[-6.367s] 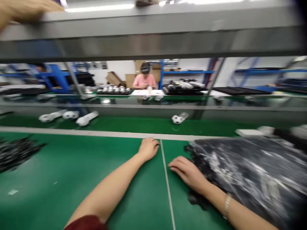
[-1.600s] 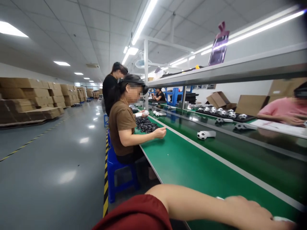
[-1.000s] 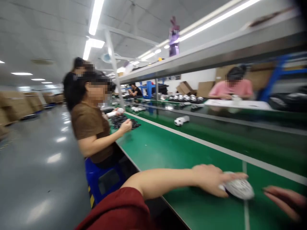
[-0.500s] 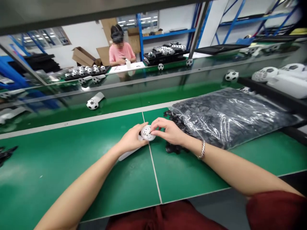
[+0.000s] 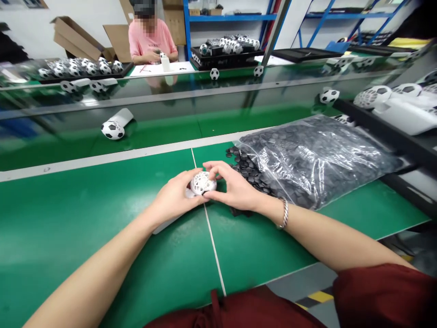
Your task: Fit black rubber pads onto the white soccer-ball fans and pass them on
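Note:
My left hand [image 5: 177, 193] is wrapped round a white soccer-ball-headed piece [image 5: 202, 183], its pale handle [image 5: 167, 224] slanting down-left under the palm. The ball's upper side is an openwork white lattice. My right hand [image 5: 234, 186] curves about the ball's right side, index finger at the far edge and thumb at the near rim. A small dark spot shows at that thumb's tip; I cannot tell whether it is a loose piece. Just beyond my right hand lie loose black plastic patches [image 5: 251, 171], spilling from a clear plastic bag [image 5: 317, 157] full of them.
Behind the pale strip, another soccer-ball piece with handle [image 5: 114, 129] lies on a green surface. A black tray [image 5: 385, 125] with white ball pieces stands at right. Across the line, a person in pink [image 5: 152, 41] sits beside trays of finished-looking balls [image 5: 80, 68].
The view has shifted, showing both hands slightly further left and the background higher. My right hand's pinch on the ball's right side has widened, its thumb moving to the near rim.

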`<state>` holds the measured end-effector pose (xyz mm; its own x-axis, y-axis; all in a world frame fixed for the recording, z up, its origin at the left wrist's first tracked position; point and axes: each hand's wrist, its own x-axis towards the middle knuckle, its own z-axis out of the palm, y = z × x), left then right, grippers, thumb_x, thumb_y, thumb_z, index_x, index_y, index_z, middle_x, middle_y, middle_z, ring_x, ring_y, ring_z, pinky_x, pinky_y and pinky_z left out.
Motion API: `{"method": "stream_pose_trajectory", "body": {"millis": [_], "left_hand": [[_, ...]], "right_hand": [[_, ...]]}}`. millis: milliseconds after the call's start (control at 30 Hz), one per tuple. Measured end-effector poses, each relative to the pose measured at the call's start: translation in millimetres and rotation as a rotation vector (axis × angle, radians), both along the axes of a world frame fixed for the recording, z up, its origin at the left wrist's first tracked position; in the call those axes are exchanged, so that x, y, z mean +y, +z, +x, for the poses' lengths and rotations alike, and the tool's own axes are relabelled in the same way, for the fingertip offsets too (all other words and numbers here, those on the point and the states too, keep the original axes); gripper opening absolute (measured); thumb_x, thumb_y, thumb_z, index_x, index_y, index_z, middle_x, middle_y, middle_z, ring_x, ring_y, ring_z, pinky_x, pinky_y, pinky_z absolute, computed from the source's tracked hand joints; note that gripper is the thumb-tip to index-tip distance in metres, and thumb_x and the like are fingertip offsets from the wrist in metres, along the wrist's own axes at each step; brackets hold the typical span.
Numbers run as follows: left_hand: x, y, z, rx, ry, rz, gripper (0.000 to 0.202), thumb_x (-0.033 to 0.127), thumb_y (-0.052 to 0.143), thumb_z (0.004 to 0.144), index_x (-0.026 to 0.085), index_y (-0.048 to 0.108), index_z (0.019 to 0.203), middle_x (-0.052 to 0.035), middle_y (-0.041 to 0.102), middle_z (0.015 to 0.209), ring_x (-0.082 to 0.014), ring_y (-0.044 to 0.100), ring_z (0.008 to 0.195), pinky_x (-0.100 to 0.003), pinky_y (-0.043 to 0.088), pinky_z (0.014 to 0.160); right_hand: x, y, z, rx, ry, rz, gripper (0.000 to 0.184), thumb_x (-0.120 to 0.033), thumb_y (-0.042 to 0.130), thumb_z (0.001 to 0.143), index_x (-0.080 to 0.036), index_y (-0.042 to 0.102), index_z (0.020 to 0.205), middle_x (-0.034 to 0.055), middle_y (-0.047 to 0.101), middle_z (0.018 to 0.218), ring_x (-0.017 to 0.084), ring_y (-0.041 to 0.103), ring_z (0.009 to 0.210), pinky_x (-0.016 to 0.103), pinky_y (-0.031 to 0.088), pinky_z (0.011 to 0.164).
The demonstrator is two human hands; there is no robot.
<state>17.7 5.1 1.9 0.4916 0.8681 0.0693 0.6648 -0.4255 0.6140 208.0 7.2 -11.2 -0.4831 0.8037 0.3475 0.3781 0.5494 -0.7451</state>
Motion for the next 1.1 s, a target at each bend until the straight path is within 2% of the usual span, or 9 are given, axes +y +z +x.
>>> {"method": "stream_pose_trajectory", "body": {"millis": [133,333,400,467,533,600,833,967,1100], "left_hand": [[0.0,-0.1,0.6,0.006,0.006,0.006,0.057,0.045,0.06,0.073,0.022,0.046,0.124,-0.0052,0.057,0.119,-0.0235,0.054,0.104,-0.035,0.044,0.087],[-3.1,0.0,1.0,0.033,0.037,-0.008,0.059,0.043,0.061,0.072,0.025,0.043,0.125,-0.0026,0.055,0.122,-0.0226,0.053,0.107,-0.034,0.043,0.088],[-3.2,1.8,-0.9,0.085,0.078,-0.02,0.062,0.04,0.062,0.07,0.024,0.041,0.126,-0.003,0.054,0.123,-0.0237,0.055,0.104,-0.034,0.045,0.085],[-1.9,4.3,-4.5,0.172,0.124,-0.006,0.059,0.037,0.06,0.069,0.024,0.041,0.124,-0.0032,0.057,0.118,-0.0255,0.057,0.098,-0.036,0.047,0.079],[0.7,6.4,-9.0,0.246,0.129,0.021,0.055,0.031,0.056,0.07,0.026,0.042,0.123,-0.0022,0.059,0.115,-0.0266,0.058,0.095,-0.037,0.046,0.077],[3.2,7.4,-12.9,0.275,0.096,0.044,0.057,0.023,0.051,0.069,0.028,0.041,0.125,-0.0013,0.057,0.121,-0.0267,0.056,0.1,-0.037,0.044,0.083],[4.8,6.1,-14.5,0.301,0.036,0.105,0.063,0.011,0.042,0.069,0.028,0.04,0.13,-0.0042,0.054,0.121,-0.0273,0.051,0.106,-0.041,0.037,0.089],[6.2,5.8,-14.6,0.327,0.019,0.084,0.066,0.009,0.042,0.068,0.027,0.037,0.132,-0.005,0.054,0.117,-0.0265,0.049,0.105,-0.04,0.037,0.087],[6.7,3.8,-15.3,0.331,0.021,0.101,0.067,0.007,0.042,0.068,0.029,0.039,0.131,-0.0055,0.055,0.109,-0.0269,0.047,0.102,-0.04,0.037,0.083]], "right_hand": [[0.4,-1.9,-2.3,-0.003,0.013,-0.13,0.046,-0.026,0.065,0.069,-0.019,0.043,0.109,0.0091,0.054,0.113,0.021,0.054,0.104,0.039,0.046,0.086],[9.6,1.3,2.0,0.004,0.053,-0.178,0.041,-0.029,0.065,0.071,-0.017,0.047,0.106,0.0075,0.057,0.109,0.018,0.056,0.098,0.034,0.046,0.085],[19.7,5.0,11.0,0.017,-0.047,-0.17,0.03,-0.032,0.06,0.076,-0.017,0.05,0.1,0.0066,0.059,0.103,0.016,0.057,0.092,0.031,0.047,0.08],[30.8,9.1,23.5,-0.006,-0.269,-0.053,0.017,-0.03,0.053,0.081,-0.017,0.053,0.092,0.005,0.06,0.094,0.014,0.057,0.083,0.029,0.046,0.075],[39.4,12.6,35.8,-0.121,-0.448,0.068,0.009,-0.025,0.052,0.08,-0.017,0.056,0.083,0.0032,0.061,0.084,0.013,0.055,0.075,0.028,0.044,0.072],[43.4,14.9,44.1,-0.301,-0.503,0.08,0.005,-0.019,0.054,0.077,-0.018,0.058,0.076,0.002,0.061,0.078,0.013,0.054,0.07,0.027,0.043,0.067],[37.9,16.7,41.2,-0.704,-0.414,-0.041,0.009,-0.027,0.059,0.077,-0.021,0.065,0.074,0.0038,0.063,0.083,0.018,0.055,0.076,0.028,0.038,0.062],[36.6,16.7,41.2,-0.8,-0.351,-0.051,0.011,-0.029,0.061,0.076,-0.022,0.067,0.083,0.0046,0.063,0.089,0.019,0.056,0.083,0.027,0.037,0.063],[35.4,15.2,41.4,-0.75,-0.298,-0.034,0.006,-0.024,0.064,0.074,-0.019,0.062,0.076,0.0033,0.062,0.084,0.016,0.056,0.079,0.025,0.037,0.062]]}}
